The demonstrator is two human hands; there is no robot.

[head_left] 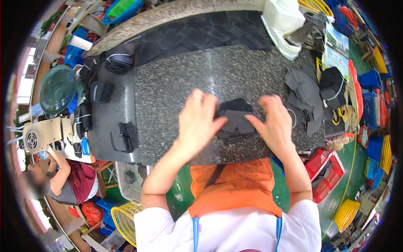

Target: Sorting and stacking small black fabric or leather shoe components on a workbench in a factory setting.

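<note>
A small pile of black and dark grey cut pieces (238, 119), seemingly fabric, lies on the speckled stone tabletop (168, 92) in front of me. My left hand (196, 119) is at its left side, thumb stretched toward the pile's edge and fingers bent but apart from the thumb. On the other side is my right hand (275, 122), its thumb tip at the pile's right edge and its fingers curved away. Neither hand is closed round a piece. Whether the thumbs press on the pile I cannot tell. A loose heap of grey pieces (303, 90) lies to the right.
Overlapping dark pieces (201, 33) cover the table's far side. Tied black bundles (119, 61) stand at the left, another bundle (332, 86) at the right. A white machine-like stand (283, 21) is at the far right. Below are a red crate (329, 178) and white basket (129, 185). A person (63, 176) sits at left.
</note>
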